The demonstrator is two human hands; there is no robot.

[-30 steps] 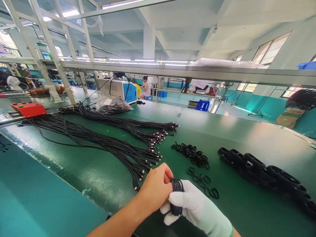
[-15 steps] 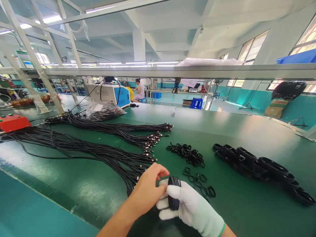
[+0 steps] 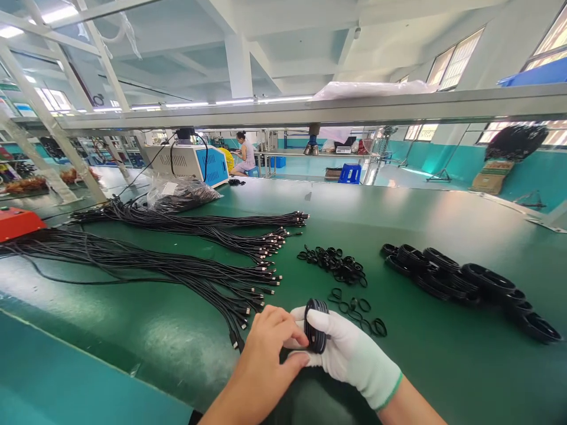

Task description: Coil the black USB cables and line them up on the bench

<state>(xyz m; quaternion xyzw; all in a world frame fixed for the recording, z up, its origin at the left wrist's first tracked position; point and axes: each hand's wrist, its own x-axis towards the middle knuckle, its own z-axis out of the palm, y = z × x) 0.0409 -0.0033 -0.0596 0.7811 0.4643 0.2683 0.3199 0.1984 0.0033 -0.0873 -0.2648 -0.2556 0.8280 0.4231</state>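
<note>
At a long green worktable (image 3: 443, 366) on a factory floor, a worker's gloved right hand (image 3: 349, 348) grasps a coil of black cable (image 3: 316, 327) just above the near part of the tabletop. The bare left hand (image 3: 266, 348) sits beside it, thumb and forefinger parted, fingertips at the coil's lower edge; from where I stand, I cannot tell whether they grip any of it. A white label (image 3: 169, 189) shows through a clear plastic bag (image 3: 181, 195), its wording too small to read, and print on a carton (image 3: 491, 177) by the far right wall is equally illegible.

Two spreads of black cables, a front bundle (image 3: 177, 268) and a rear bundle (image 3: 199, 223), fan out to the left, their metal plugs pointing toward the middle. A pile of small black rings (image 3: 339, 262) lies beyond the hands, with scattered rings (image 3: 353, 304) nearer the glove. Finished-looking coils (image 3: 443, 286) line up to the right. A red box (image 3: 18, 223) and a white-and-blue machine (image 3: 181, 162) stand at left. A metal beam (image 3: 274, 117) crosses overhead, well above the cables.

The table's near edge (image 3: 133, 373) slants along the lower left; green surface stretches past the rings to the far edge.
</note>
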